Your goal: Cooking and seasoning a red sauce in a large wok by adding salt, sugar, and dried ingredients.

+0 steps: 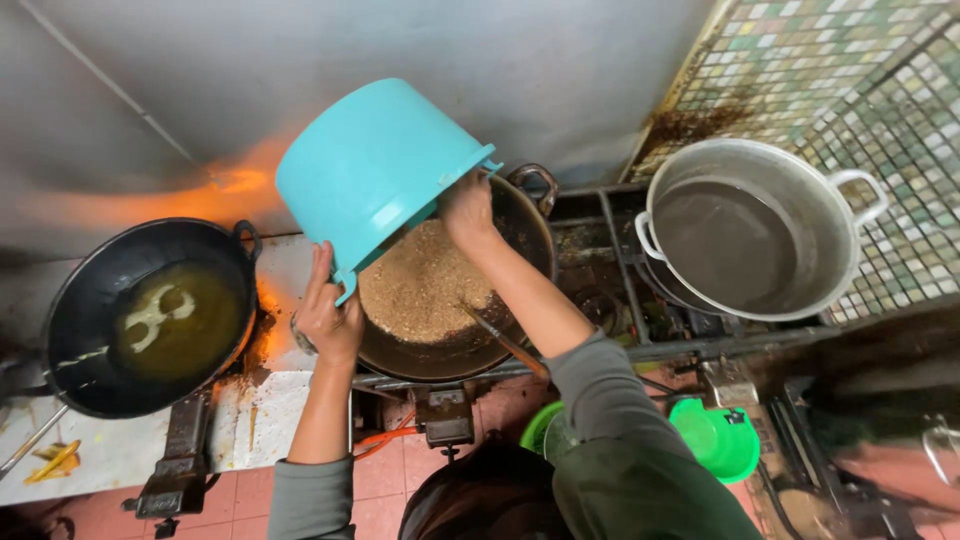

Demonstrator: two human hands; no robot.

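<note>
Head view. Turquoise plastic tub — upended, mouth tilted over the middle wok, which holds tan crumbly grain. Left hand pinches the tub's lower rim; right hand grips the far rim, fingers closed on it. Best kept low and steady over the wok so nothing spills. Left: black wok of oil on the worktop. Right: aluminium pot of dark liquid — close by. Below: green bowls.
</note>
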